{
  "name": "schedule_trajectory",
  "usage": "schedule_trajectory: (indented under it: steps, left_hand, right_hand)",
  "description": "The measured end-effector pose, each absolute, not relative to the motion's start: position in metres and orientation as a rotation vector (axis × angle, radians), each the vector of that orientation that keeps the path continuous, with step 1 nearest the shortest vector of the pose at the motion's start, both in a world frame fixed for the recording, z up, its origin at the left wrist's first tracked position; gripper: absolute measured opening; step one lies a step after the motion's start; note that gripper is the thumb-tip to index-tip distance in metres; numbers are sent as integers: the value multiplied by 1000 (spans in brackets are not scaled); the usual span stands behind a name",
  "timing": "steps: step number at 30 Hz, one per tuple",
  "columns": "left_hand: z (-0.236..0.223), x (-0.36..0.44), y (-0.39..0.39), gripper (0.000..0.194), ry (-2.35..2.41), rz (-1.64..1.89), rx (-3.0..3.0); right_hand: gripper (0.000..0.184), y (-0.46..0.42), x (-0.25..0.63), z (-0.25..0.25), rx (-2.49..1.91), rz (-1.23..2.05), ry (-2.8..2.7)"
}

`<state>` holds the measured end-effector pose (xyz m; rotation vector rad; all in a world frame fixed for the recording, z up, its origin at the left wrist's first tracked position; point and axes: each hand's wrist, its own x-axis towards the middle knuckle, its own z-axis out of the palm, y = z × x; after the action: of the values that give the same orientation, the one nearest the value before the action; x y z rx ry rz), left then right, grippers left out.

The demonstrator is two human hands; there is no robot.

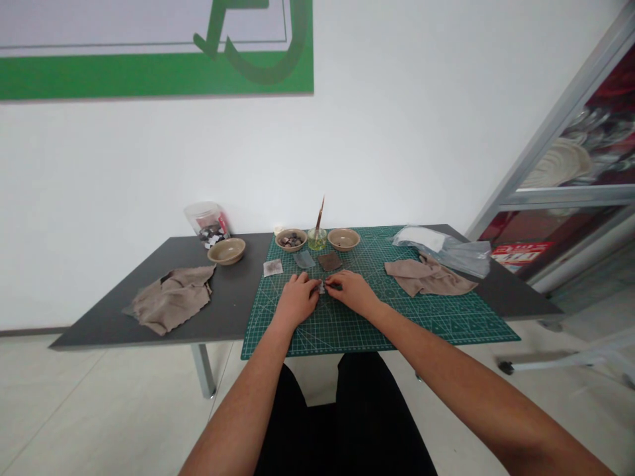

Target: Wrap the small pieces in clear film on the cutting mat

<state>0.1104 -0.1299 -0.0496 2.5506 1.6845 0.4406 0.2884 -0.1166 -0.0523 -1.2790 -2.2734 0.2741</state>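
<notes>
My left hand (298, 297) rests on the green cutting mat (342, 337), its fingers curled and closed at the edge of a small pale square (321, 288). From the other side my right hand (353, 292) meets the square, fingertips pinched together. Something small and dark shows at the right fingertips; its kind is too small to tell. Fingers cover most of the pale square. Just beyond my hands lie a brown square (330, 262), a translucent grey-blue piece (304, 260) and a white square with a greyish middle (272, 267).
Along the back stand a bowl of dark pieces (291, 240), a glass jar (317, 239) with a brush (320, 213), and a shallow bowl (344, 239). Left are another bowl (227, 251), a clear tub (207, 225) and a cloth (173, 299). Right are a second cloth (429, 276) and plastic bag (459, 254).
</notes>
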Motion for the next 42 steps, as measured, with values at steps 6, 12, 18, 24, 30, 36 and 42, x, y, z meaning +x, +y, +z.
schedule_trajectory:
  steps: [6,12,18,24,30,36,42]
  left_hand:
    - [-47,111,-132,33,1672,461,2529]
    - [-47,111,-131,31,1682,423,2510]
    - [-50,110,-129,32,1685,469,2493]
    - [-54,110,-126,36,1644,581,2458]
    - [-56,109,-126,37,1623,628,2460]
    - [-55,111,-127,29,1696,572,2485]
    - [-54,113,-127,29,1710,501,2463]
  right_hand:
    - [9,-116,277,-53,-1273,255,-2360]
    - [8,-111,281,-56,-1216,257,-2409]
    - [10,-110,280,-60,-1166,228,-2401]
    - [7,-109,277,-57,-1192,249,-2418]
    - [8,-113,274,-54,-1141,246,-2453]
    - [8,-103,267,-55,-1220,216,-2442]
    - [10,-111,272,-57,-1142,270,-2454]
